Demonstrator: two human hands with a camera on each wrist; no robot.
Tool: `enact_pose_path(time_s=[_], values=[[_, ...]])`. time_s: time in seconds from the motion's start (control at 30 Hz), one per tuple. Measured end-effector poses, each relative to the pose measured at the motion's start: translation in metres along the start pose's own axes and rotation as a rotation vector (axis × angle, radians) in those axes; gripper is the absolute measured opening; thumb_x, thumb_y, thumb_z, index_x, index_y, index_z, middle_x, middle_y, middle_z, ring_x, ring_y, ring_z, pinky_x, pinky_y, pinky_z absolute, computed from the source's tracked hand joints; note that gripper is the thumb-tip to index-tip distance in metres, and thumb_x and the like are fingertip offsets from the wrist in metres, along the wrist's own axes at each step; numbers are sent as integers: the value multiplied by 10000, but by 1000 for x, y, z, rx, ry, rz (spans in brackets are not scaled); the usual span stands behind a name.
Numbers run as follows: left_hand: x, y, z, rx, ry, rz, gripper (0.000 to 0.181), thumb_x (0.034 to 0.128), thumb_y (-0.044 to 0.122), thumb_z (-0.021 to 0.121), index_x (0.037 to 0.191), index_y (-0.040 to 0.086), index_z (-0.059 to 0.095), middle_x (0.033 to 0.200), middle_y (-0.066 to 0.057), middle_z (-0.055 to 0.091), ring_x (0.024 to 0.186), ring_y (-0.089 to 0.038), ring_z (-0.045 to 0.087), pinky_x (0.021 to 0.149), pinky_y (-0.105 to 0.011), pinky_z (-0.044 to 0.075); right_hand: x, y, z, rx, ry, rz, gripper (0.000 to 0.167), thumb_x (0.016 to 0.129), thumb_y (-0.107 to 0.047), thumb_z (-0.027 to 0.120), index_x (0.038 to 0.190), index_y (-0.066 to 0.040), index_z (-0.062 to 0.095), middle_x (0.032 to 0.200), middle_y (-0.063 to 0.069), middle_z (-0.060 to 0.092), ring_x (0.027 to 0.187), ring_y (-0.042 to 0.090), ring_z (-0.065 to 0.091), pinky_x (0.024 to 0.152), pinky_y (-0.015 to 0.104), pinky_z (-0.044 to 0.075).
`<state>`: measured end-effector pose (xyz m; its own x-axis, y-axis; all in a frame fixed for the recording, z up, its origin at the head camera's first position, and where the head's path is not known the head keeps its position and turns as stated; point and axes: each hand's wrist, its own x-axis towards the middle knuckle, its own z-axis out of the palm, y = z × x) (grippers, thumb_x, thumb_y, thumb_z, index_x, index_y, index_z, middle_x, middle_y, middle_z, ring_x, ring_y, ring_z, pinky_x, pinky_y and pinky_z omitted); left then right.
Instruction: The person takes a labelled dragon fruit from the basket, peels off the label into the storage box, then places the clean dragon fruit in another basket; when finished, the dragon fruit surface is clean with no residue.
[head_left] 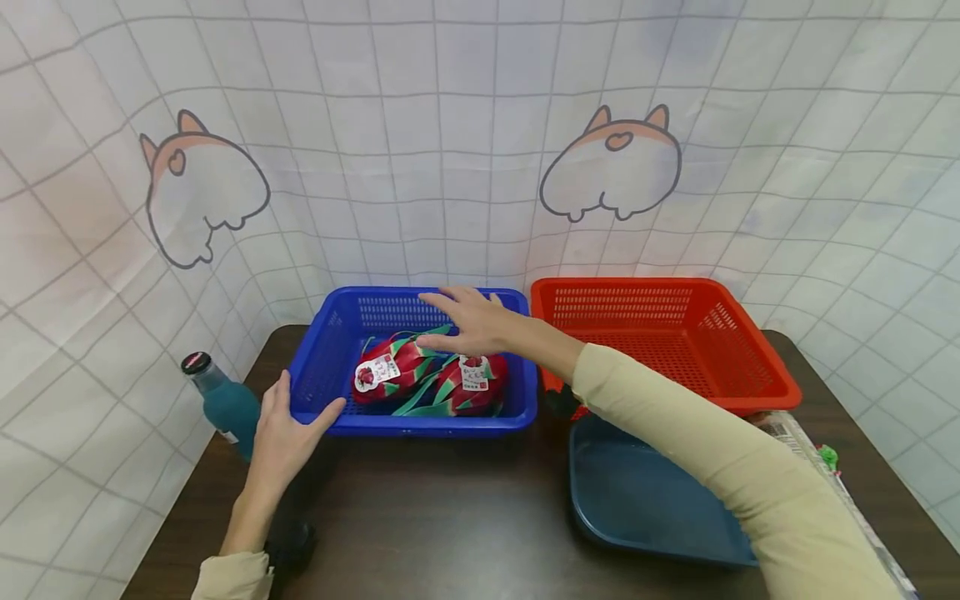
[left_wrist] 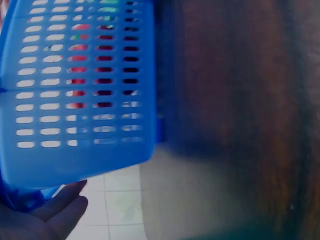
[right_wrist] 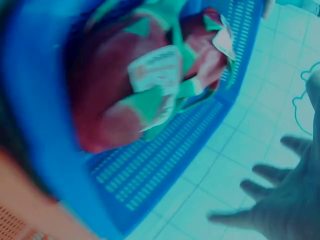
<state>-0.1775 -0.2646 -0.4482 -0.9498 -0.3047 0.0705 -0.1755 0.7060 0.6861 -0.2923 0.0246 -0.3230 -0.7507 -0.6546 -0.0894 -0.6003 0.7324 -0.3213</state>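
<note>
Two red dragon fruits with green scales and white labels, a left one and a right one, lie in a blue plastic basket. My left hand is at the basket's front left corner, thumb by the front rim and fingers along the left side. In the left wrist view its fingers stretch straight beside the slotted wall. My right hand hovers over the basket with its fingers spread, holding nothing. The right wrist view shows those spread fingers apart from the fruits.
A teal bottle with a dark cap stands left of the blue basket. To the right is a red basket. A dark blue tray sits in front of it, partly behind my right sleeve. Clear packaging lies near the table's right side.
</note>
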Motion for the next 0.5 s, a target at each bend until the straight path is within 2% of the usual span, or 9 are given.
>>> enact_pose_path(time_s=[0.17,0.3,0.4,0.5], values=[[-2,-2,1,-24,31,7,1119,794,640,648,1571,133,23,1583,-244,178,1381,-511,302,1021,-702,312,30,-13,-1,58,-95,-137,733,939,-562,486,1550,-252,227,1622,98,199,1502,304,181,1173,580,228],[-2,-3,2,-28,43,10,1111,798,630,651,1571,126,33,1581,-241,189,1379,-503,314,1025,-691,324,51,-19,3,106,-115,-224,671,966,-498,492,1534,-205,287,1596,59,292,1492,242,242,1197,470,254],[-1,-4,2,-30,37,22,1106,801,634,645,1570,124,35,1580,-236,192,1382,-493,313,1036,-681,324,62,-19,11,141,-123,-226,637,977,-469,494,1522,-191,319,1585,46,322,1486,219,267,1202,436,254],[0,-5,3,-32,32,34,1100,807,633,639,1570,119,36,1580,-234,194,1382,-488,313,1040,-679,322,71,-15,22,173,-148,-177,630,979,-470,485,1520,-190,323,1592,51,307,1492,229,251,1206,451,238]])
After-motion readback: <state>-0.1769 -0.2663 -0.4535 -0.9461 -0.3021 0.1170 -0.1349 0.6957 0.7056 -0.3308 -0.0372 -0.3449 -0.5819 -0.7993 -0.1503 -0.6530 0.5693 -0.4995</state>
